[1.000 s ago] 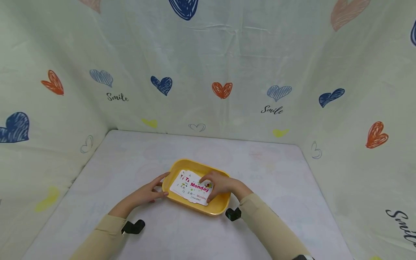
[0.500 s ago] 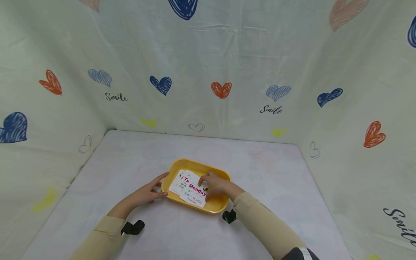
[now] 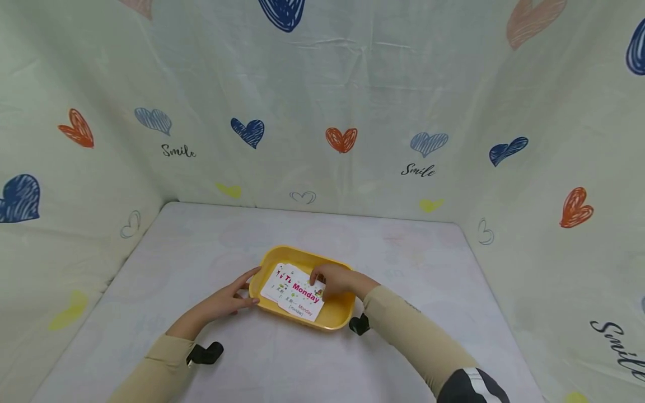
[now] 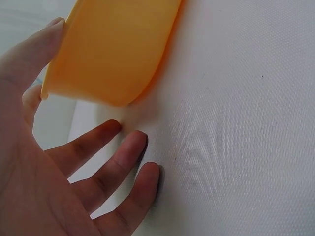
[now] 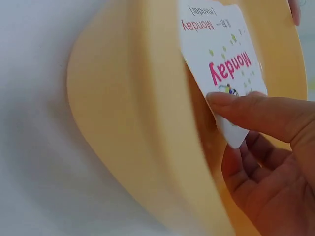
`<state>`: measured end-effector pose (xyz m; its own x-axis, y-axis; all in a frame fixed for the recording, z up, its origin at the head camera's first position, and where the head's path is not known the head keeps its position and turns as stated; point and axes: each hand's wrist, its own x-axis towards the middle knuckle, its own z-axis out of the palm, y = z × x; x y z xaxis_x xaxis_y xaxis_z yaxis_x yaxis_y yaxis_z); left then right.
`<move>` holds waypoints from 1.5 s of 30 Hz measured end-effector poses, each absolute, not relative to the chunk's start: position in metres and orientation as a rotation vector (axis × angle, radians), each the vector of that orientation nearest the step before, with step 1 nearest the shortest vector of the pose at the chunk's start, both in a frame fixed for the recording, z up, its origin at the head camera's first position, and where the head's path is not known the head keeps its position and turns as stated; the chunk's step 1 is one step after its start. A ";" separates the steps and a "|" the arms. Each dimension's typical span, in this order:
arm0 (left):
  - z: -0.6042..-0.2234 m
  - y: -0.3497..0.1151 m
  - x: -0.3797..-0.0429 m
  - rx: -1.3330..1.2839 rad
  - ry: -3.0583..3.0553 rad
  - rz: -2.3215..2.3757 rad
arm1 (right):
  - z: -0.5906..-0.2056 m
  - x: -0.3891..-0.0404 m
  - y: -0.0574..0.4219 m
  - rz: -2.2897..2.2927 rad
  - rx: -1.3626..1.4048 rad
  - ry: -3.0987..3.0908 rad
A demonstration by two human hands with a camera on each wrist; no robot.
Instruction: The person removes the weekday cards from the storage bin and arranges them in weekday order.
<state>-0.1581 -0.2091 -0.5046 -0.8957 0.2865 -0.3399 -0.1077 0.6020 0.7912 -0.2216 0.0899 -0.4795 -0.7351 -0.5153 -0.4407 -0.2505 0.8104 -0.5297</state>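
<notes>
A yellow plastic tray [image 3: 340, 320] with rounded corners sits on the white table. Inside lie overlapping white cards; the top card [image 3: 304, 307] reads "Monday", and another card [image 3: 272, 286] shows from beneath on the left. My right hand [image 3: 336, 280] reaches into the tray and pinches the Monday card's right end. In the right wrist view, the thumb [image 5: 266, 115] presses on the card's face while the curled fingers are under its edge. My left hand [image 3: 227, 299] is at the tray's left end, fingers spread. Fingertips touch the rim in the left wrist view; other fingers hang loosely near the table.
A white cloth-covered table [image 3: 242, 235] surrounds the tray. Behind it and at both sides hangs a pale curtain [image 3: 302, 84] printed with hearts and "Smile". Black wrist devices, one on the left [image 3: 205, 354] and one on the right [image 3: 360, 324], sit low beside the forearms.
My right hand has shifted up along the card's right end, baring its lower right corner. The left hand stays at the rim.
</notes>
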 end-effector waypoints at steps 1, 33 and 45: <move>-0.505 -0.209 -0.158 0.143 2.393 1.225 | -0.480 -0.223 0.091 -0.616 -0.561 2.390; -0.508 -0.210 -0.160 0.123 2.355 1.278 | -0.465 -0.250 0.102 -0.990 -0.437 2.025; -0.510 -0.207 -0.158 0.079 2.374 1.300 | -0.449 -0.256 0.131 -1.056 -0.440 2.028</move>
